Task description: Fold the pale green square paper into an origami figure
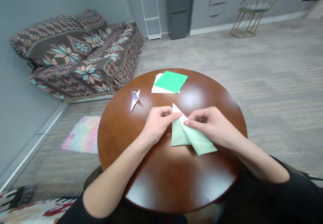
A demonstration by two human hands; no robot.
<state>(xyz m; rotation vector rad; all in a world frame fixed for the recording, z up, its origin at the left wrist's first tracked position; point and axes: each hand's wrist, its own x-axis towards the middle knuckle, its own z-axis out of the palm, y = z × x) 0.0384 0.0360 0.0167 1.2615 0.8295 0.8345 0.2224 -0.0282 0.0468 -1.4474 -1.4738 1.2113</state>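
A pale green sheet of folded paper (194,136) is held between both hands above the round table. Its narrow point is at the top, and two flaps spread apart toward the bottom. My left hand (161,119) pinches it near the upper point, thumb on the front face. On the right edge, my right hand (208,123) grips the paper between thumb and curled fingers. The fingertips behind the paper are hidden. To the left lies a small folded paper figure (134,99), pale purple and white, with pointed ends.
The brown round table (121,139) has a glossy top. A stack of paper squares, bright green sheet (171,81) uppermost over white ones (156,90), lies at its far side. Beyond stand a sofa (83,55) under a patterned cover and a wire-framed chair (254,8); a pastel rug (82,134) lies left.
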